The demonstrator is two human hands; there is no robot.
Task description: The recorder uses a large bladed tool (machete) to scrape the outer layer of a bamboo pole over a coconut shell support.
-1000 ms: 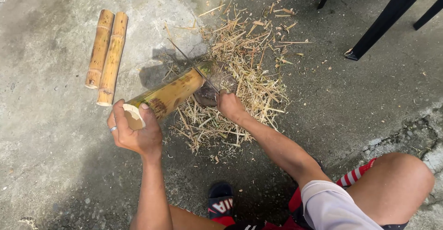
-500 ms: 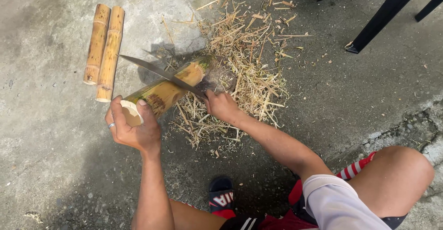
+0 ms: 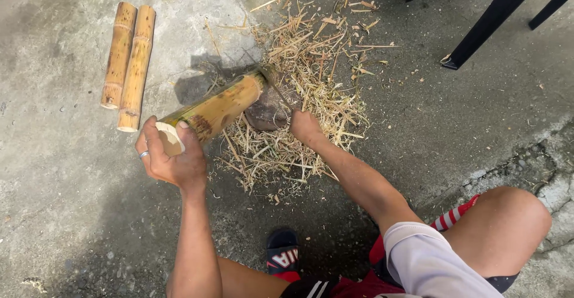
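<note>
Left hand [image 3: 170, 160] grips near end of bamboo section [image 3: 218, 109], tilted onto stone [image 3: 266, 109]; right hand [image 3: 305, 127] clenches knife [image 3: 272, 83]. Best: shallow strokes, blade angled away from fingers.

The left hand [image 3: 169, 159], a ring on one finger, grips the near cut end of a yellow-green bamboo section [image 3: 216, 109], which slants away with its far end resting on a dark rounded stone [image 3: 267, 110]. The right hand [image 3: 305, 127] is closed around the handle of a long dark blade [image 3: 272, 81], whose edge meets the bamboo's far end. A heap of pale straw-like bamboo shavings [image 3: 305, 95] surrounds the stone on the grey concrete ground [image 3: 60, 202]. Two shorter brown-spotted bamboo pieces [image 3: 128, 59] lie side by side, touching, well apart to the left.
</note>
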